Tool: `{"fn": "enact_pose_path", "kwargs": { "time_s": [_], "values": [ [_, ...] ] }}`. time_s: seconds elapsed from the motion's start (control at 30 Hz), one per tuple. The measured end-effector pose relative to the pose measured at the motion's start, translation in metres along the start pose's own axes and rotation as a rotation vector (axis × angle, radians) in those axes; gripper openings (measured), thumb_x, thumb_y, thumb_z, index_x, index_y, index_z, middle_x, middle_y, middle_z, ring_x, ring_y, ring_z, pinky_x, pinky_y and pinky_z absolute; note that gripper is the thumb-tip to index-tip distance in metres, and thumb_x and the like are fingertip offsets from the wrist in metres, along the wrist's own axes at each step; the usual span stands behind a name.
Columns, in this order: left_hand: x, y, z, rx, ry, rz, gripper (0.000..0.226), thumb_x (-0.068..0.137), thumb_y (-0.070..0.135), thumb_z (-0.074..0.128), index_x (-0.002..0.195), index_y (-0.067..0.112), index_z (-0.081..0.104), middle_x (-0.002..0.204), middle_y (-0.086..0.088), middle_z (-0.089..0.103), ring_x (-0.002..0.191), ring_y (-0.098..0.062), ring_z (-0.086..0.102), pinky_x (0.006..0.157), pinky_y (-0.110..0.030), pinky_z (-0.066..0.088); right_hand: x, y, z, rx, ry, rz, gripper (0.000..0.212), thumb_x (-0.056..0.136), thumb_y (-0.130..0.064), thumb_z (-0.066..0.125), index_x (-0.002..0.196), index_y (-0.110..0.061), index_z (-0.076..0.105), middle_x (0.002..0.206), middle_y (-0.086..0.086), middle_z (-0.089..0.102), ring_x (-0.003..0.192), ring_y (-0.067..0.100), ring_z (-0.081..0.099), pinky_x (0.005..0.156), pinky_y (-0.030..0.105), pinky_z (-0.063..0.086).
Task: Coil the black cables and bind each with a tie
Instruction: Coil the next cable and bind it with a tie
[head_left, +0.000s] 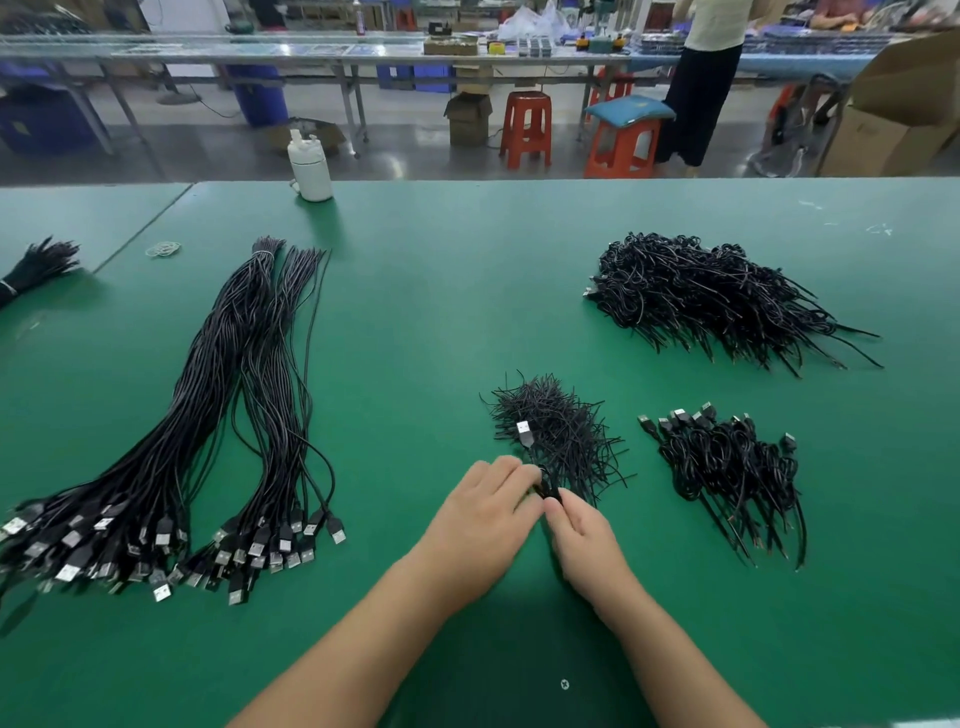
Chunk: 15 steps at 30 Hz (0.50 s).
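Observation:
My left hand (483, 514) and my right hand (584, 535) meet over the green table (426, 322), both pinching a small coiled black cable (546, 486) between their fingertips. Its USB plug (524, 432) sticks up above the hands, over a loose heap of thin black ties (563, 434). Long straight black cables (244, 395) lie in two bundles at the left, USB plugs toward me. Two piles of coiled, bound cables sit at the right: a small one (727, 467) nearby and a big one (711, 296) farther back.
A white bottle (310, 169) stands at the table's far edge. Rubber bands (163, 249) lie at the back left, beside another black bundle (36, 267) at the left edge. Beyond the table are orange stools (527, 127), benches and a standing person (701, 78).

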<state>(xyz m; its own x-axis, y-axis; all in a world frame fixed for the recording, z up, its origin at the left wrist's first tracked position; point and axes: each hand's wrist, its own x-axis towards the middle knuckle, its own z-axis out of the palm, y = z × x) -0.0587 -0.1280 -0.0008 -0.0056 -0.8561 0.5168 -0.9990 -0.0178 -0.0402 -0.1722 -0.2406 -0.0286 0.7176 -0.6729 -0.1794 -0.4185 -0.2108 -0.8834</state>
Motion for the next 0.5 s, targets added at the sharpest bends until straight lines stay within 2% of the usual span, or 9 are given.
{"fn": "enact_pose_path", "kwargs": {
  "time_s": [0.03, 0.1, 0.17, 0.23, 0.33, 0.43, 0.5],
  "values": [
    [0.002, -0.002, -0.003, 0.000, 0.016, 0.045, 0.006, 0.087, 0.007, 0.060, 0.088, 0.010, 0.065, 0.115, -0.012, 0.065, 0.113, -0.032, 0.058, 0.087, -0.040, 0.047, 0.000, -0.002, -0.002, 0.031, -0.052, 0.000, 0.025, 0.103, -0.024, 0.047, 0.111, -0.005, 0.062, 0.085, -0.008, 0.063, 0.080, 0.012, 0.058, 0.077, 0.032, 0.050],
    [0.007, -0.005, -0.009, -0.004, 0.001, 0.105, 0.017, 0.089, 0.007, 0.051, 0.093, 0.010, 0.067, 0.125, -0.010, 0.065, 0.130, -0.029, 0.052, 0.101, -0.039, 0.045, -0.001, -0.007, -0.008, 0.064, -0.164, -0.001, 0.021, 0.103, -0.022, 0.046, 0.088, -0.013, 0.058, 0.062, -0.015, 0.046, 0.055, 0.004, 0.041, 0.051, 0.022, 0.036],
    [0.015, -0.006, -0.011, 0.009, -0.055, 0.137, 0.024, 0.089, 0.009, 0.045, 0.096, 0.013, 0.068, 0.125, -0.006, 0.067, 0.131, -0.025, 0.052, 0.106, -0.039, 0.044, 0.001, -0.011, -0.013, 0.100, -0.251, 0.029, 0.029, 0.102, -0.017, 0.043, 0.074, -0.016, 0.048, 0.052, -0.011, 0.038, 0.043, 0.006, 0.032, 0.041, 0.022, 0.030],
    [0.021, -0.006, -0.015, -0.011, -0.132, 0.099, 0.025, 0.087, 0.012, 0.043, 0.092, 0.017, 0.067, 0.115, -0.001, 0.070, 0.120, -0.021, 0.060, 0.104, -0.037, 0.045, 0.004, -0.016, -0.015, 0.147, -0.311, 0.046, 0.032, 0.103, -0.013, 0.040, 0.073, -0.017, 0.048, 0.049, -0.009, 0.036, 0.040, 0.007, 0.030, 0.038, 0.023, 0.031],
    [0.024, -0.009, -0.014, -0.103, -0.208, -0.056, 0.015, 0.083, 0.013, 0.049, 0.087, 0.020, 0.061, 0.094, 0.005, 0.067, 0.092, -0.018, 0.063, 0.086, -0.034, 0.045, 0.005, -0.019, -0.015, 0.171, -0.341, 0.051, 0.029, 0.105, -0.016, 0.039, 0.080, -0.013, 0.052, 0.052, -0.007, 0.034, 0.044, 0.009, 0.030, 0.040, 0.024, 0.033],
    [0.024, -0.008, -0.006, -0.181, -0.187, -0.194, 0.005, 0.088, 0.017, 0.059, 0.089, 0.019, 0.063, 0.088, 0.005, 0.063, 0.087, -0.020, 0.057, 0.082, -0.029, 0.031, 0.006, -0.016, -0.014, 0.184, -0.335, 0.068, 0.026, 0.104, -0.012, 0.037, 0.086, -0.011, 0.054, 0.054, -0.009, 0.034, 0.048, 0.009, 0.031, 0.042, 0.025, 0.032],
    [0.026, -0.006, -0.003, -0.257, -0.177, -0.269, 0.006, 0.090, 0.016, 0.059, 0.088, 0.018, 0.064, 0.087, 0.004, 0.062, 0.085, -0.020, 0.054, 0.086, -0.030, 0.033, 0.005, -0.014, -0.014, 0.207, -0.322, 0.066, 0.026, 0.105, -0.013, 0.037, 0.085, -0.012, 0.055, 0.054, -0.009, 0.034, 0.050, 0.009, 0.031, 0.044, 0.025, 0.032]
  ]
}}
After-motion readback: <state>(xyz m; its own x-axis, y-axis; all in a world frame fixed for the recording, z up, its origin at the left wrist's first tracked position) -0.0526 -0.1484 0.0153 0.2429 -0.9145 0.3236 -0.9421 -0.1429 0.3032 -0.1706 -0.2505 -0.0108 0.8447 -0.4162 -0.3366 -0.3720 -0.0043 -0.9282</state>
